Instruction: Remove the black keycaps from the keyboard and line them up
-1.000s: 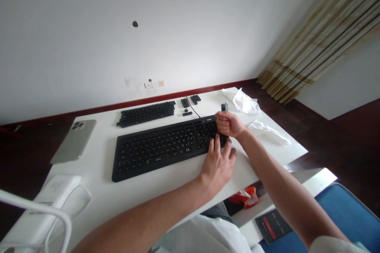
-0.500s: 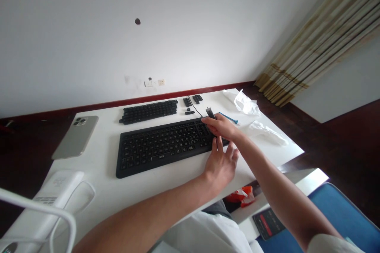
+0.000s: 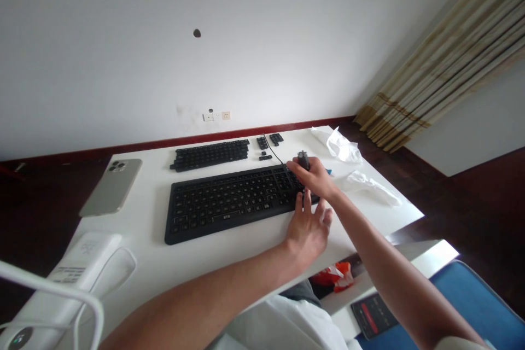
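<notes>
Loose key block (image 3: 211,154): well left of and beyond the right hand (image 3: 314,178), apparently already off the board.
Keyboard (image 3: 225,208): stretching left from beneath the grip; its main field looks stripped of caps.
Small key groups (image 3: 262,143): beyond the grip, leftward, seemingly sorted too.
Left hand (image 3: 307,229): just nearer than the grip, fingers splayed at the keyboard's right end.
Right hand: clenched round a dark tool (image 3: 303,159); number-pad end largely hidden, so what remains there cannot be told.

Two hands (image 3: 307,229), one keyboard (image 3: 221,202), one handheld tool (image 3: 303,159), two phones (image 3: 112,188), two crumpled white sheets (image 3: 344,147), one curtain (image 3: 435,65), one blue seat (image 3: 479,301) and one tabletop (image 3: 151,191) show; the loose keycaps (image 3: 211,155) form one large block and three smaller clusters.
</notes>
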